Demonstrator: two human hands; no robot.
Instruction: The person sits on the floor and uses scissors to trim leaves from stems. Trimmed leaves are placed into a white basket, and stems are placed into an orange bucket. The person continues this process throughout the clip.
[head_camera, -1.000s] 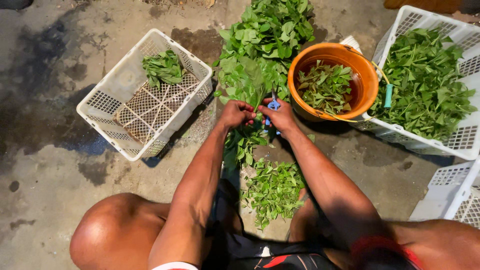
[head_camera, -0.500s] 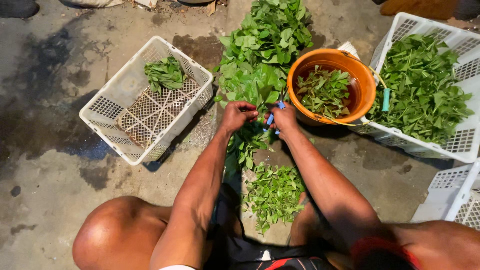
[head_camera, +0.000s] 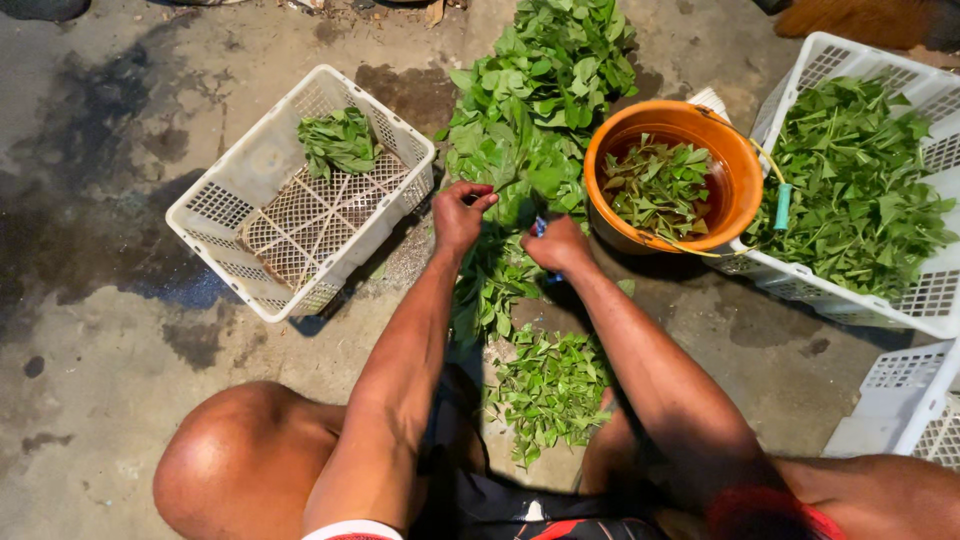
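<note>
Over the concrete floor (head_camera: 120, 330), the left hand (head_camera: 458, 215) pinched a stem from the long heap of green leafy stalks (head_camera: 530, 110), while the right hand (head_camera: 558, 245) clenched a small blue tool (head_camera: 540, 227) beside the round orange plastic bucket (head_camera: 735, 180).

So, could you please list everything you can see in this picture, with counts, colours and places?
Left crate: one, white, on the floor at left, nearly bare.
Small bunch: one, green, in the far corner of that crate.
Big leaf pile: one, green, on the floor, centre top.
Bucket: one, orange, right of centre, holding leaves in water.
Full crate: one, white, at right, heaped with leaves.
Third crate: one, white, lower right, partly out of view.
Cut leaves: one heap, green, between the knees.
Left hand: pinching a stem.
Right hand: closed on a small blue tool.
</note>
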